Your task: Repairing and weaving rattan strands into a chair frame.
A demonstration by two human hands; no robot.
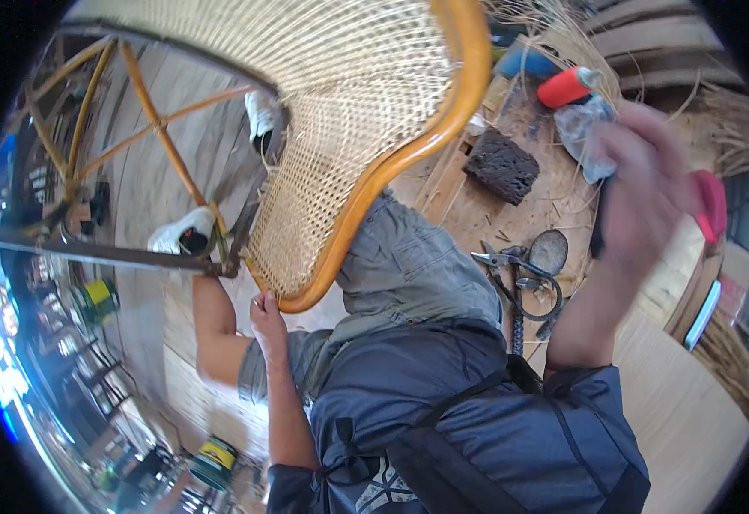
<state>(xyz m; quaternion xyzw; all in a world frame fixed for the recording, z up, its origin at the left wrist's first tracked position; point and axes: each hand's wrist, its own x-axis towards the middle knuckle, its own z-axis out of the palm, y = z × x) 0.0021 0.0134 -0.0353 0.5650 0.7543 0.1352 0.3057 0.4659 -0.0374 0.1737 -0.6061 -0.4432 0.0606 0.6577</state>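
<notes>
A rattan chair lies tilted across my lap, its woven cane seat (pixel 340 111) toward me and its orange-brown rim (pixel 408 154) curving down to my knee. My left hand (pixel 265 315) pinches the lowest part of that rim from below. My right hand (pixel 648 184) is raised at the right and blurred by motion. It grips a red-handled tool (pixel 711 204), and a dark part of the tool (pixel 598 233) shows under the hand. The chair's legs and cross braces (pixel 156 128) point away at the upper left.
On the wooden floor by my right knee lie metal pliers (pixel 498 259), a dark round piece (pixel 550 250), a dark rough block (pixel 501 165), a red cylinder (pixel 565 86) and a clear plastic bag (pixel 584 128). Loose cane strands (pixel 563 38) pile behind. My white shoes (pixel 182 233) show under the chair.
</notes>
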